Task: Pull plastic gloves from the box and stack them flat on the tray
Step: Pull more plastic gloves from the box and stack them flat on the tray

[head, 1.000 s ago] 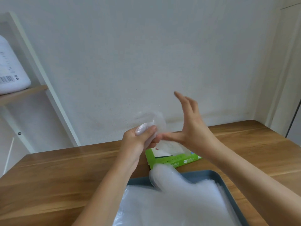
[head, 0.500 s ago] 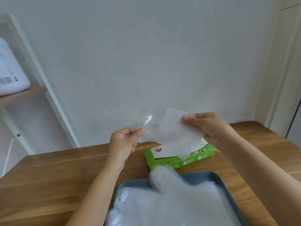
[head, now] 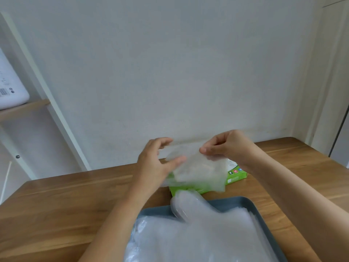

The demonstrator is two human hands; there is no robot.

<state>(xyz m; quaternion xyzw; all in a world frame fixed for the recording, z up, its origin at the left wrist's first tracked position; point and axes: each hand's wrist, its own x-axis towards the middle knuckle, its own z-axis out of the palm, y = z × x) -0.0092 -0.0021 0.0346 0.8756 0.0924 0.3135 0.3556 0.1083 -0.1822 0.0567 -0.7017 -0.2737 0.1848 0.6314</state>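
A: Head view, entry one. Where is the glove?

B: The glove (head: 200, 171) is in the air just above the box (head: 236, 175), hiding most of the box's top from the camera. It hangs as a crumpled, half-folded clear sheet, its lower edge near the box's front face. It is motion-blurred.

A: Right hand?

B: The right hand (head: 230, 146) is above the box's right half. Its thumb and forefingers are curled together, pinching the glove's upper edge. The other fingers are tucked in.

A: Left hand?

B: The left hand (head: 153, 163) is above the box's left end. The fingers curve in a wide C, with a clear gap between them and the thumb. The thumb lies against the glove's left side. Whether the fingers close on the film I cannot tell, because it is blurred.

A: The box itself?

B: Green, lying flat on the wooden table (head: 66, 205), on the side toward the wall.

A: Tray?

B: The blue-grey tray (head: 232, 202) sits just on the near side of the box, a strip of table between them. A stack of gloves (head: 207, 233) lies flat in it. One rounded bulge of film reaches over the far rim toward the box.

A: Anything else?

B: Far left of the box is a wooden shelf (head: 24, 106) with a white appliance (head: 9, 91) on it.
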